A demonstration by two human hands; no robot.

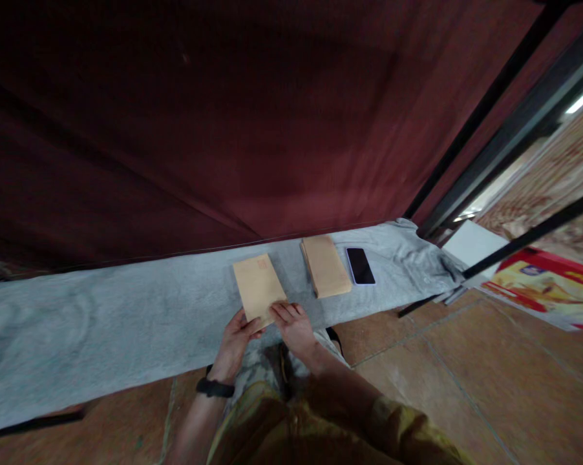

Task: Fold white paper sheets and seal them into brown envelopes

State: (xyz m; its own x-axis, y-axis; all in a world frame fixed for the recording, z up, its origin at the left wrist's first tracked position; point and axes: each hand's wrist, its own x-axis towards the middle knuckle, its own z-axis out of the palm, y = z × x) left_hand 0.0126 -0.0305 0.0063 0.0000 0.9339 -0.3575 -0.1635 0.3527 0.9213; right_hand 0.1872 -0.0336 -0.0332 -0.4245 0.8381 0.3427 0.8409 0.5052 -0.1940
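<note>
A tan paper envelope (258, 284) with small red print near its far right corner lies over the grey cloth, its near end in my hands. My left hand (236, 330) grips the near left corner, thumb on top and fingers curled beneath. On the near right part of the same envelope rest the fingers of my right hand (294, 325), bent and pressed against the paper; its thumb is hard to make out. To the right sits a stack of similar envelopes (326, 266), with a dark-screened phone (360, 266) beside it.
Grey cloth (141, 310) covers a long narrow bench. A dark red curtain (253, 129) hangs along its far side. Black metal bars (485, 110) slant at the right, near a white box (476, 248) and a red and yellow carton (543, 287) above the tiled floor (432, 368).
</note>
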